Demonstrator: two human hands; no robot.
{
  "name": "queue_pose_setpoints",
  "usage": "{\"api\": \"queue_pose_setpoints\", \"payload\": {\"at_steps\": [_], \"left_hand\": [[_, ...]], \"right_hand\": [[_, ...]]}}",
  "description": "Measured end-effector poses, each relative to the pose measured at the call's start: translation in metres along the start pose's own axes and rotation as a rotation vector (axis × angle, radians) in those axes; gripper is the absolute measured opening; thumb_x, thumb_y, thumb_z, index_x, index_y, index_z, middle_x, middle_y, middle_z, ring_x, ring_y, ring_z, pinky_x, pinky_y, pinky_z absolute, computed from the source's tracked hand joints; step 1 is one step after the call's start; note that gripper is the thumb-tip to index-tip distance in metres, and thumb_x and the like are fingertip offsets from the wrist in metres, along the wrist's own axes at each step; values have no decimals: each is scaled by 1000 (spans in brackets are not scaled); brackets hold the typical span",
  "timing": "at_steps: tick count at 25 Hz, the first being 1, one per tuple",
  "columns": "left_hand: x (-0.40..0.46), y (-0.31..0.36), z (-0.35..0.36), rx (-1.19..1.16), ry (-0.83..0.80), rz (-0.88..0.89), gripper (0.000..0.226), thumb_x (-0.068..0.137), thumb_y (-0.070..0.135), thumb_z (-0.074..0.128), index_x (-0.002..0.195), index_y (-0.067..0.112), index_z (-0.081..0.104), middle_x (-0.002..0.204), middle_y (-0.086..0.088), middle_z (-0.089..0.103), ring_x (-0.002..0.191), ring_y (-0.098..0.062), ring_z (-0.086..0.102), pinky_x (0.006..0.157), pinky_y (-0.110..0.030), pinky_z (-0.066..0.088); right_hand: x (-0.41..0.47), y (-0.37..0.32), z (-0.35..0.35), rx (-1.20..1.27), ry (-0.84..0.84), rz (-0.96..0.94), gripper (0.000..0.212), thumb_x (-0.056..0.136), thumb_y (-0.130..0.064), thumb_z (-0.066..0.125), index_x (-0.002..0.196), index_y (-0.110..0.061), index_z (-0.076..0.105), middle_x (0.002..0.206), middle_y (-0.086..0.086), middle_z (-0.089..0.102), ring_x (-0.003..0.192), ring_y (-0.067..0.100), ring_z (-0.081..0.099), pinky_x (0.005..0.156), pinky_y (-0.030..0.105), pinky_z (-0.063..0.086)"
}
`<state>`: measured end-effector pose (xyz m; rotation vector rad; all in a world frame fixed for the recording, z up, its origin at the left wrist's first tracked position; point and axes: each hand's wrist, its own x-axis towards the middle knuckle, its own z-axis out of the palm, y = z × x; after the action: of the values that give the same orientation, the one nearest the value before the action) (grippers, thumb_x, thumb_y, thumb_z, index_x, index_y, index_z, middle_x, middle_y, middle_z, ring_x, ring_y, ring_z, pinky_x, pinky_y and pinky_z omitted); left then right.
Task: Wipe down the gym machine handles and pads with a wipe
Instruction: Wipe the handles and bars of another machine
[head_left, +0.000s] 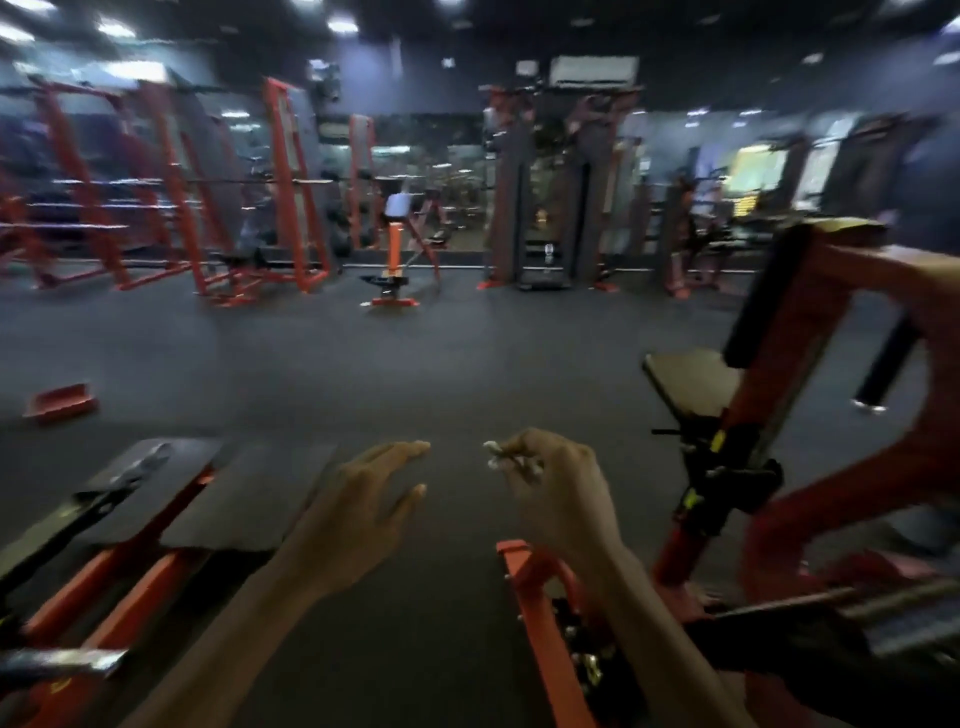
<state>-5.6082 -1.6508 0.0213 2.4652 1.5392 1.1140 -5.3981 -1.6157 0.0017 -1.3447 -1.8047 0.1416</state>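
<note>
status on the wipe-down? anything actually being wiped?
Done: cannot tell, no surface shows wipe marks. In hand: right hand pinches a small white wipe in mid-air; left hand open, touching nothing. Left: the black pad on the red machine to the right.

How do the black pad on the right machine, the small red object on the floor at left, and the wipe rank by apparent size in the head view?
1. Black pad, largest.
2. Red floor object.
3. Wipe, pinched in the right hand, smallest although nearest the camera.

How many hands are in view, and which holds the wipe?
2. The left hand is low centre, fingers spread, empty. The right hand beside it pinches the small white wipe.
</note>
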Motion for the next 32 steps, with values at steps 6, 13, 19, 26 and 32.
{"api": "queue_pose_setpoints", "payload": {"at_steps": [6, 13, 19, 26, 32], "left_hand": [[124, -2, 92, -357, -153, 203, 46, 81, 43, 53, 121, 20, 62, 120, 13, 58, 107, -4, 57, 86, -11, 44], [196, 83, 184, -754, -443, 658, 50, 78, 37, 54, 122, 14, 62, 116, 12, 55, 100, 3, 53, 83, -14, 46], [187, 151, 219, -1069, -735, 994, 33, 85, 23, 59, 115, 9, 64, 103, 10, 61, 89, 1, 62, 76, -1, 41], [115, 186, 258, -906, -872, 1360, 53, 94, 44, 36, 138, 16, 46, 146, 2, 42, 136, -7, 33, 115, -23, 23], [115, 185, 290, -852, -851, 1424, 92, 80, 77, -1, 142, 23, 39, 153, 8, 28, 144, -5, 8, 119, -42, 17]], "right_hand": [[4, 36, -25, -180, 122, 204, 14, 87, -30, 60, 83, -17, 64, 82, -3, 66, 72, 12, 60, 63, 35, 52], [-19, 47, -54, -422, 413, 515, 19, 88, -30, 53, 85, -15, 64, 84, -2, 66, 76, 13, 62, 64, 35, 51], [-52, -17, -88, -694, 821, 641, 18, 85, -24, 59, 97, -19, 72, 96, -5, 71, 84, 3, 65, 75, 19, 53], [-105, -45, -169, -1247, 860, 849, 20, 77, 2, 63, 77, -15, 75, 85, 4, 72, 81, 23, 61, 71, 21, 37], [-115, -30, -159, -1268, 712, 895, 24, 76, 8, 66, 82, -14, 74, 86, 7, 67, 85, 23, 59, 70, 27, 45]]}}
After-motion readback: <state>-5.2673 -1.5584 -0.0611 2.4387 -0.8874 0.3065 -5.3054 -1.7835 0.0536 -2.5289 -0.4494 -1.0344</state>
